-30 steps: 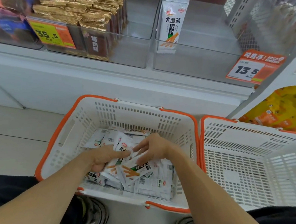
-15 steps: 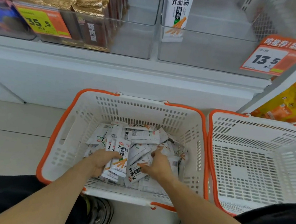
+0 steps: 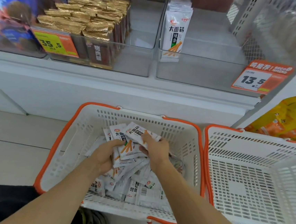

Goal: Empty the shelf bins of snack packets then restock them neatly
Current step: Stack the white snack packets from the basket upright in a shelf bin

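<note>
We had both hands down in the left basket (image 3: 65,140), a white perforated one with an orange rim, standing on the floor in front of the shelf. Our left hand (image 3: 104,155) was curled round a small stack of white snack packets (image 3: 125,148), thumb over the top one, whose face showed black characters and orange sticks. Our right hand (image 3: 155,149) pinched another white packet (image 3: 138,133) at its lower edge and held it tilted just above and behind that stack, the two nearly touching. Beneath our hands the loose packets (image 3: 136,188) lay in a jumbled heap across the basket floor, some face up, some showing barcodes.

A second white basket (image 3: 246,175) stood just beside it on the right, rims touching or nearly so.

Up on the shelf, the clear right bin (image 3: 202,70) held a short row of the same white packets (image 3: 176,33) standing upright against its left wall, with an orange price tag (image 3: 259,77) reading 13.5 clipped to its front right. The neighbouring clear bin (image 3: 130,63) was packed on its left side with gold-topped brown packets (image 3: 84,19) and carried a yellow tag (image 3: 56,44) reading 35.5. Blue packs (image 3: 12,8) farther left were blurred. Yellow and orange packs (image 3: 291,118) filled the lower shelf at right.
</note>
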A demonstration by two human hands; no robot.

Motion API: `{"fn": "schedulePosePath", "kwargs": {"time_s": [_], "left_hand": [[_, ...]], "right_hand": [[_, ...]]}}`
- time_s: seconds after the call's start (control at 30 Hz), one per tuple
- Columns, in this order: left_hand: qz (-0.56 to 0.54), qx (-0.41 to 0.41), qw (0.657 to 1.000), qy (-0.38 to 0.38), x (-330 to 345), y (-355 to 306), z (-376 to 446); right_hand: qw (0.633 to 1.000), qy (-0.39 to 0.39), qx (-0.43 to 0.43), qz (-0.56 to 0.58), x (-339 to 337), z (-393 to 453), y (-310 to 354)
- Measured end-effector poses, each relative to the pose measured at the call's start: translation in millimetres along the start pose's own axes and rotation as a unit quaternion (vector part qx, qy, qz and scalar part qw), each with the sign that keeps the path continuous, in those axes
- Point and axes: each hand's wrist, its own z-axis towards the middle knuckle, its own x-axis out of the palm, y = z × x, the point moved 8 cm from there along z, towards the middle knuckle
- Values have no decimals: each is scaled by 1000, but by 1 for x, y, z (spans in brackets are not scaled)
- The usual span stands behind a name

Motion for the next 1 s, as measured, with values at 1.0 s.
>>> {"fn": "schedulePosePath", "kwargs": {"time_s": [1.0], "left_hand": [[375,-38,925,-48,-19,36,-7]], "right_hand": [[706,199,80,-675,-68,16,-62]]}}
